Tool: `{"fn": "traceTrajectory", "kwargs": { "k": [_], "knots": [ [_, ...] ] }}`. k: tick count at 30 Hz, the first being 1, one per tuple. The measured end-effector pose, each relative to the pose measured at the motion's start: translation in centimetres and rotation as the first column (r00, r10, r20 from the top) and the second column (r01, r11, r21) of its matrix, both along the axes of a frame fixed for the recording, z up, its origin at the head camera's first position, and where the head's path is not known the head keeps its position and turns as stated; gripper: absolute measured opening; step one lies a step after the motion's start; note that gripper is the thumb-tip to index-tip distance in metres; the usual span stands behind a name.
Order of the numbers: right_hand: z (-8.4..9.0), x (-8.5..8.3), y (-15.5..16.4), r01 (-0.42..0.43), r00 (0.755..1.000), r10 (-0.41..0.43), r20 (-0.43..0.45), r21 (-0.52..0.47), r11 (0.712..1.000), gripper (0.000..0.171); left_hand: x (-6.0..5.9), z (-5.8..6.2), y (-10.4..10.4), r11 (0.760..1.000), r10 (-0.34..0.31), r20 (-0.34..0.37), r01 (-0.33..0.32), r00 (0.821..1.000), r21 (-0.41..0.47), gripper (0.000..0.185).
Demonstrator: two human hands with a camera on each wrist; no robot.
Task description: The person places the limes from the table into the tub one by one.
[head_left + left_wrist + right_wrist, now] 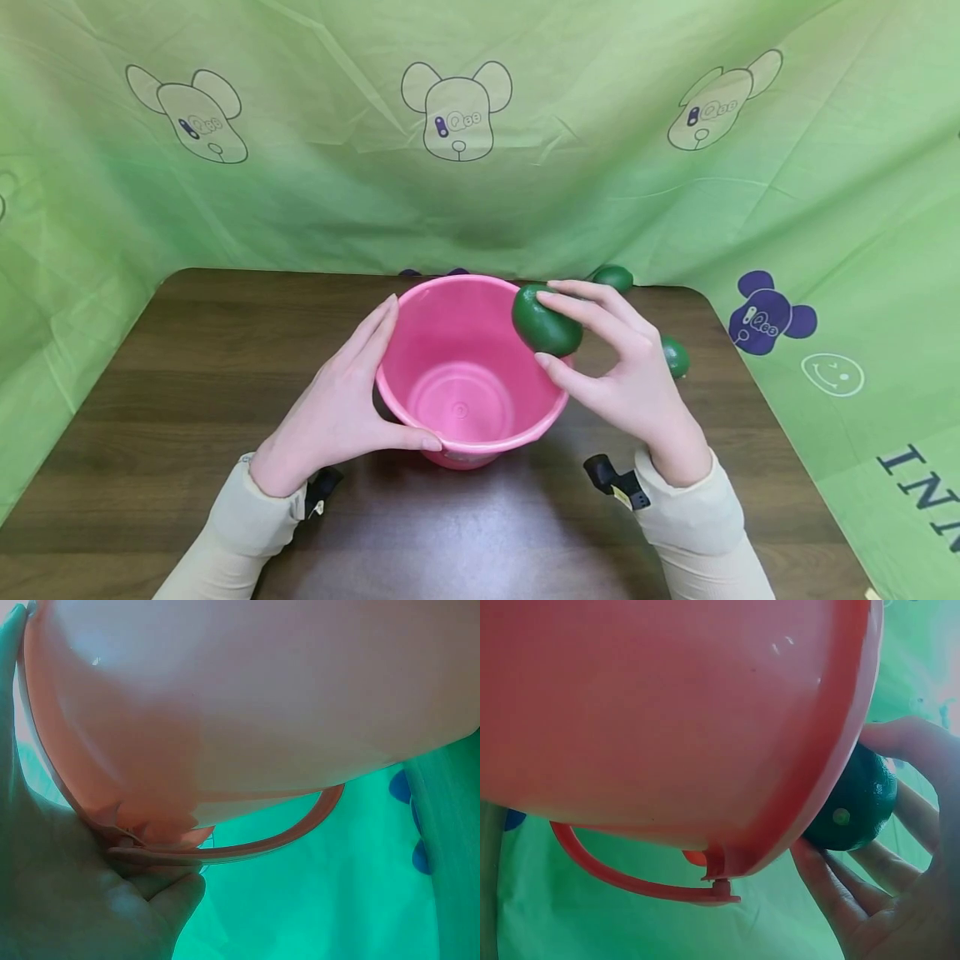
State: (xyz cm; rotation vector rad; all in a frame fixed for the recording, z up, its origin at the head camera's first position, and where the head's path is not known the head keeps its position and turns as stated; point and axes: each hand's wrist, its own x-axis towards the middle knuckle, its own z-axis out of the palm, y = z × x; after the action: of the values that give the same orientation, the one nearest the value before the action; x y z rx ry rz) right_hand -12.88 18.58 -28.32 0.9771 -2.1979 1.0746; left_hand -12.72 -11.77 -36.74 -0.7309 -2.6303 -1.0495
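A pink plastic bucket stands in the middle of the dark wooden table, nothing inside it. My left hand holds its left side, thumb along the near rim and fingers up the wall. My right hand grips a dark green round fruit over the bucket's right rim. In the right wrist view the green fruit sits against the bucket's rim, held by fingers. The left wrist view shows the bucket wall, its folded handle and my palm.
Two more green fruits lie on the table behind my right hand, one at the back and one to the right. A green cloth with bear prints hangs around the table on three sides.
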Motion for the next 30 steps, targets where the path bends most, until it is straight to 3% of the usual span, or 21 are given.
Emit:
{"fn": "traceTrajectory", "kwargs": {
  "k": [30],
  "knots": [
    [-0.94, 0.32, -0.92, -0.064, 0.997, 0.063, 0.042, 0.023, 0.998, 0.052, -0.02, 0.09, -0.08, 1.0, -0.005, 0.001, 0.005, 1.0, -0.008, 0.14]
  ]
}}
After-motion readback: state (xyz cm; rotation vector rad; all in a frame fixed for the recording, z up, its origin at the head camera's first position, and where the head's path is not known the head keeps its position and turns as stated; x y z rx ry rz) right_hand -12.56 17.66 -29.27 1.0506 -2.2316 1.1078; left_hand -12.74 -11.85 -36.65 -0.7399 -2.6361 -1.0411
